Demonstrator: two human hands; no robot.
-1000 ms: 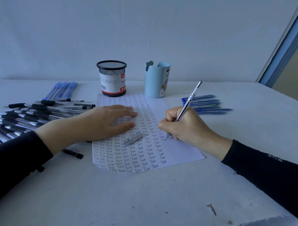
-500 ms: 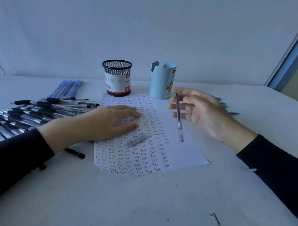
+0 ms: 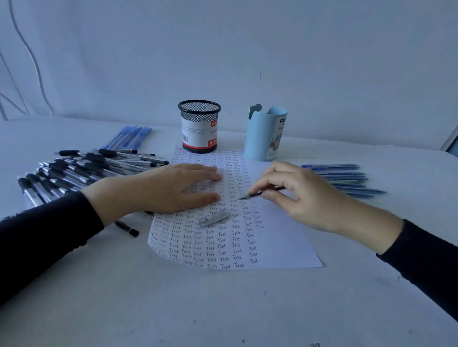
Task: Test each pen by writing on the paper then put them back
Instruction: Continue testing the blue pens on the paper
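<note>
Pale wall rises behind a white desk where a sheet of paper lies, most of it filled with rows of the word "Test". Over the sheet's middle, the pen sits almost level, its long axis running left to right and its dark tip pointing left toward the other hand. Whether the tip touches the sheet I cannot tell. The right hand pinches the pen's rear part between thumb and curled fingers. The left hand lies flat on the paper's left side with its fingers straight. A clear cap rests on the paper just near that hand. Black-grip pens are heaped left of the sheet, and blue pens lie in a row to the right. A mesh cup and a light blue holder stand upright at the far edge.
</note>
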